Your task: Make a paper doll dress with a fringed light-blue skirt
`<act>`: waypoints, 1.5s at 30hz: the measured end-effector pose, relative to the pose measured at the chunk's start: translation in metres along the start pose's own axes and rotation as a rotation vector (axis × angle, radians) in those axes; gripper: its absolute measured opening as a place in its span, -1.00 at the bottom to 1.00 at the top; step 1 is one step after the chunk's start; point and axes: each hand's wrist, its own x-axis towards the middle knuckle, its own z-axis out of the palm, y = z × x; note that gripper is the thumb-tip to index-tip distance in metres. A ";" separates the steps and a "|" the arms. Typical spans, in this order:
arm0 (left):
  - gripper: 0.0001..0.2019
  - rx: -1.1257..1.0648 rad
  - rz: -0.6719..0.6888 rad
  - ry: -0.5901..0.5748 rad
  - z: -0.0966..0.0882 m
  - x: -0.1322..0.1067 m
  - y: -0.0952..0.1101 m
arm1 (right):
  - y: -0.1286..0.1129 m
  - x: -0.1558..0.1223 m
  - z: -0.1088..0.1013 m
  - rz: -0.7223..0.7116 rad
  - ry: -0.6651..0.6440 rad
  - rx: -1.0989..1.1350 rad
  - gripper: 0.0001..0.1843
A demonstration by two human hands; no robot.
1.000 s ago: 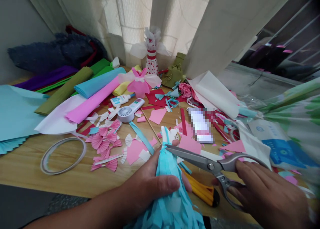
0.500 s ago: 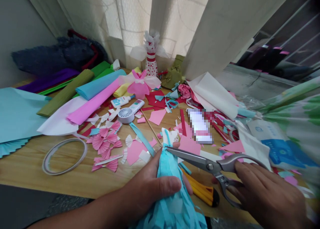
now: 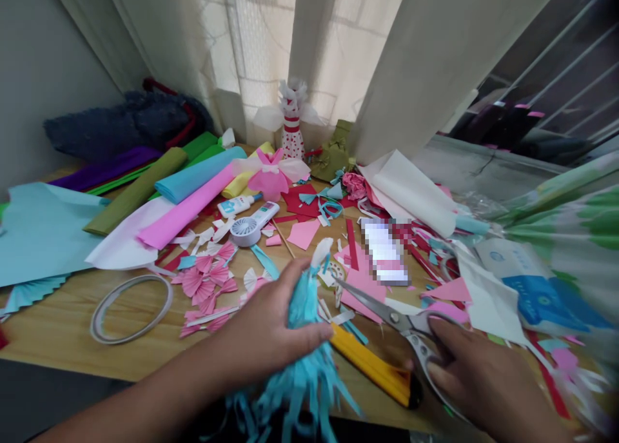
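Note:
My left hand (image 3: 268,330) is closed around a light blue fringed paper doll (image 3: 302,359), its white top sticking up past my fingers and its strips hanging over the table's near edge. My right hand (image 3: 476,382) grips the handles of steel scissors (image 3: 387,311), blades together and pointing left toward the doll, a short gap away from it. A yellow utility knife (image 3: 370,365) lies on the wooden table (image 3: 58,330) between my hands.
Rolled crepe paper in several colours (image 3: 186,191), a glue bottle (image 3: 236,204), a small white fan (image 3: 246,227), a tape ring (image 3: 130,298), pink paper fans (image 3: 207,278), paper dolls (image 3: 273,175) and scraps cover the table. Curtains hang behind. A printed bag (image 3: 532,282) lies right.
The scissors' tip has pulled away from the doll's neck and dropped lower to the right. My left hand has tilted the doll leftward and lowered it. The view has shifted down slightly.

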 end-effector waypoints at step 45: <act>-0.58 0.300 0.494 0.340 -0.041 0.057 0.024 | -0.055 0.191 -0.074 -0.131 -0.144 1.541 -0.79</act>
